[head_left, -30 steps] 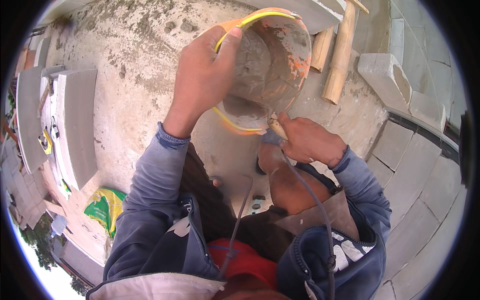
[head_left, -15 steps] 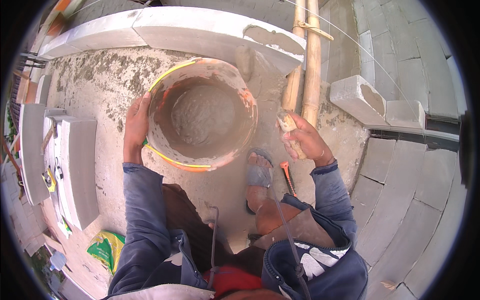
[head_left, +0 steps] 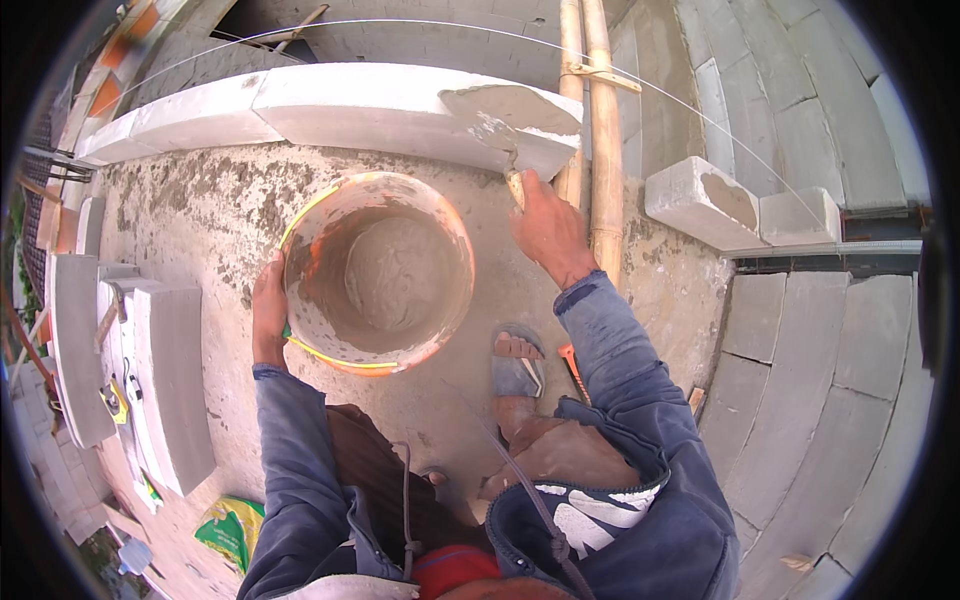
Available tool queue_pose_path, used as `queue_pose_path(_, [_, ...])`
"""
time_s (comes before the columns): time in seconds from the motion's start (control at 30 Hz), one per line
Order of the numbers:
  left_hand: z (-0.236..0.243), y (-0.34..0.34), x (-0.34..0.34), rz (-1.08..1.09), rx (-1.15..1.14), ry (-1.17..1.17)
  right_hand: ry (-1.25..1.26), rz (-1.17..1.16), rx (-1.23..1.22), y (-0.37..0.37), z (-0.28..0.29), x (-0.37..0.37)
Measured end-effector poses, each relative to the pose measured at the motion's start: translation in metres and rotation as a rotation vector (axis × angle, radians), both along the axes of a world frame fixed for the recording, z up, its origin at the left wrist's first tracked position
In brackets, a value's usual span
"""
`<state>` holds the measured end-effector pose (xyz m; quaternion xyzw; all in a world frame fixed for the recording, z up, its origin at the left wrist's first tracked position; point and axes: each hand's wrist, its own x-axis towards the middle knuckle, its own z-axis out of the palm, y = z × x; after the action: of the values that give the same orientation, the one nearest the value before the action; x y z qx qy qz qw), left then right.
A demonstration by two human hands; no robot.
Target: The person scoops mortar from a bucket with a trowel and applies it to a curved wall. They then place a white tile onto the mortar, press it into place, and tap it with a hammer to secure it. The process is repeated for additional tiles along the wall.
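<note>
We see the left hand [head_left: 268, 305] against the outside of the bucket [head_left: 453, 270], which stands on the floor [head_left: 230, 370] with mortar [head_left: 395, 265] inside; its fingers are mostly hidden, so we cannot tell whether they grip. Our right hand [head_left: 552, 235] has its fingers clenched around the trowel [head_left: 516, 188], whose blade seems to touch the mortar patch [head_left: 535, 108] on the wall [head_left: 350, 110].

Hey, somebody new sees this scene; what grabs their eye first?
Probably the big orange-rimmed bucket of grey mix, left of center, with the left grip at its left side. Next, the long row of white blocks across the upper part, where the right grip holds a trowel-like tool near a grey smear. Two bamboo poles come down from the top edge beside the row's right end.
</note>
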<state>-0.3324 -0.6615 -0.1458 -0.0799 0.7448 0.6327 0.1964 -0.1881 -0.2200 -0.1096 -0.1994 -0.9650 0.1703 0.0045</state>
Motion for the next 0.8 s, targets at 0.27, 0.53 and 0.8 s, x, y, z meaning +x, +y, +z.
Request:
queue_pose_path(0.27, [0.004,0.006,0.006,-0.004,0.090,-0.038,0.069,0.030,0.461,0.018,-0.018,-0.008])
queue_pose_path(0.53, [0.001,0.002,0.002,-0.042,0.019,-0.072,-0.016,-0.179,0.455,0.069,-0.070,0.065])
queue_pose_path(0.8, [0.022,0.013,0.009,-0.057,-0.023,-0.027,-0.032,-0.280,0.198,0.068,-0.062,0.174])
